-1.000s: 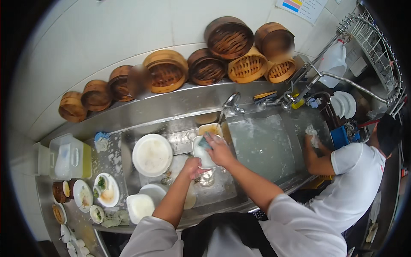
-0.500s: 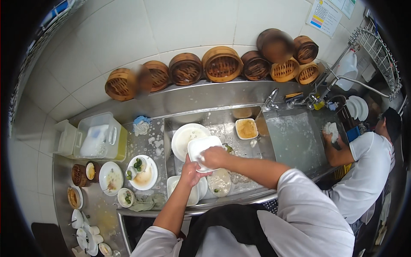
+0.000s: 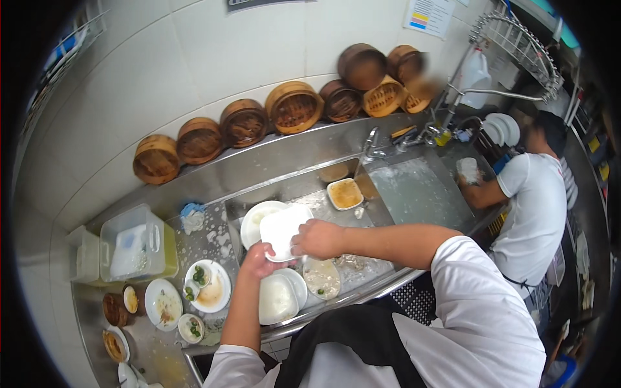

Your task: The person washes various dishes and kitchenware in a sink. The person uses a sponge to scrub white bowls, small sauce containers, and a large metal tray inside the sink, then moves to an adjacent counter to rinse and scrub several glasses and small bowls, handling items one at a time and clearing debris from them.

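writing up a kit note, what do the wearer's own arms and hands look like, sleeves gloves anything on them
The left hand and right hand are bare, without gloves. The forearms are uncovered, with no watch or band visible. Loose, plain white sleeves end around the elbows. Any rings are too small to make out.

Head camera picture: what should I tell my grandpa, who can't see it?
A person's left hand holds a white dish above a metal sink, with the right hand at the dish's edge. Bamboo steamers rest behind; a co-worker stands to the right.
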A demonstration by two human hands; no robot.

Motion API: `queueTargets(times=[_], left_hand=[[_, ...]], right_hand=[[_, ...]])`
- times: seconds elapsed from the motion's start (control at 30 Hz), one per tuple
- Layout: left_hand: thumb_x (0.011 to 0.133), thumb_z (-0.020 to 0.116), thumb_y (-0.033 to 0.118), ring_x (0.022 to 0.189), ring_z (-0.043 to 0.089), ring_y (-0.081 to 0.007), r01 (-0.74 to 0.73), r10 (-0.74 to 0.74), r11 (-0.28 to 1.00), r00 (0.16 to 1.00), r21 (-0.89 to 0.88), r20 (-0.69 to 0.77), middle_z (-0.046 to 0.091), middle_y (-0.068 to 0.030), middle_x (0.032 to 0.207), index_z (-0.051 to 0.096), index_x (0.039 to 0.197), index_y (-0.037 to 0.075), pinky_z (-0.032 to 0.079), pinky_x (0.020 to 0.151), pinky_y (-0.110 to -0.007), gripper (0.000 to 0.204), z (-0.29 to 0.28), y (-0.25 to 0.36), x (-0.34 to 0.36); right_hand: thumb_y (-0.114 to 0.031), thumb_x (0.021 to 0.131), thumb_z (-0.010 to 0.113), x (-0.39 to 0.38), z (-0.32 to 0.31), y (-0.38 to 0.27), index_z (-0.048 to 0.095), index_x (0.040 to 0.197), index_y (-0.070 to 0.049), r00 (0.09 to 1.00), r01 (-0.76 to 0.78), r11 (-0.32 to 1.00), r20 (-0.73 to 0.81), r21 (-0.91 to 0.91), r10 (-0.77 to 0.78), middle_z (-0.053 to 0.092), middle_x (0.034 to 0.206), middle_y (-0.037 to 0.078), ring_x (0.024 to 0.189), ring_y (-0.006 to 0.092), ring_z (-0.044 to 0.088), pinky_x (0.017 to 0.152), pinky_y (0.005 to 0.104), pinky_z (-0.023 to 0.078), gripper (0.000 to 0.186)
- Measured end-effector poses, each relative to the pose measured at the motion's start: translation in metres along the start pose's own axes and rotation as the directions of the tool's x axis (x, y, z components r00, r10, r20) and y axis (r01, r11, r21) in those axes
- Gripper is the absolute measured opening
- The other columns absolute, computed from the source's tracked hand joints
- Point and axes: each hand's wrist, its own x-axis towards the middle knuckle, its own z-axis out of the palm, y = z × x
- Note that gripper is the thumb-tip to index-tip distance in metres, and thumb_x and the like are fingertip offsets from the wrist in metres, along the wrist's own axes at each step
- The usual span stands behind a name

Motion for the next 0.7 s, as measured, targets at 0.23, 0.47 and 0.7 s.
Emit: queueTargets(times=[0.23, 0.47, 0.7], left_hand=[[0.11, 0.038, 0.047, 0.133, 0.057, -0.0373, -0.376, 0.365, 0.86, 0.926, -0.346, -0.099, 0.057, -0.0175, 0.147, 0.047, 0.151, 0.005, 0.039, 0.117, -0.055, 0.06, 0.06, -0.024, 0.077], [0.109, 0.05, 0.021, 0.131, 0.058, -0.0347, -0.357, 0.325, 0.888, 0.933, -0.292, -0.154, 0.06, -0.0198, 0.14, 0.05, 0.143, -0.003, 0.043, 0.115, -0.055, 0.041, 0.149, -0.094, 0.147], [0.103, 0.057, 0.012, 0.109, 0.069, -0.029, -0.545, 0.466, 0.787, 0.832, -0.289, -0.302, 0.067, -0.0141, 0.124, 0.056, 0.134, 0.002, 0.058, 0.095, -0.041, 0.033, 0.163, -0.117, 0.215]], right_hand=[[-0.027, 0.092, 0.075, -0.051, 0.026, 0.053, 0.072, 0.114, -0.007, 0.805, -0.004, 0.545, -0.32, 0.839, 0.499, 0.076, 0.101, 0.014, 0.088, 0.0245, 0.072, 0.081, 0.0377, 0.055, 0.03], [-0.047, 0.094, 0.07, -0.119, 0.142, 0.169, 0.076, 0.098, 0.001, 0.02, -0.457, 0.038, -0.032, 0.889, 0.999, 0.075, 0.099, 0.025, 0.096, 0.0365, 0.073, 0.083, 0.0447, 0.057, 0.049], [-0.044, 0.088, 0.069, -0.12, 0.1, 0.114, 0.077, 0.109, -0.016, 0.483, -0.384, 0.79, -0.626, 0.477, 0.612, 0.061, 0.127, 0.021, 0.109, 0.0356, 0.065, 0.092, 0.0539, 0.053, 0.036]])
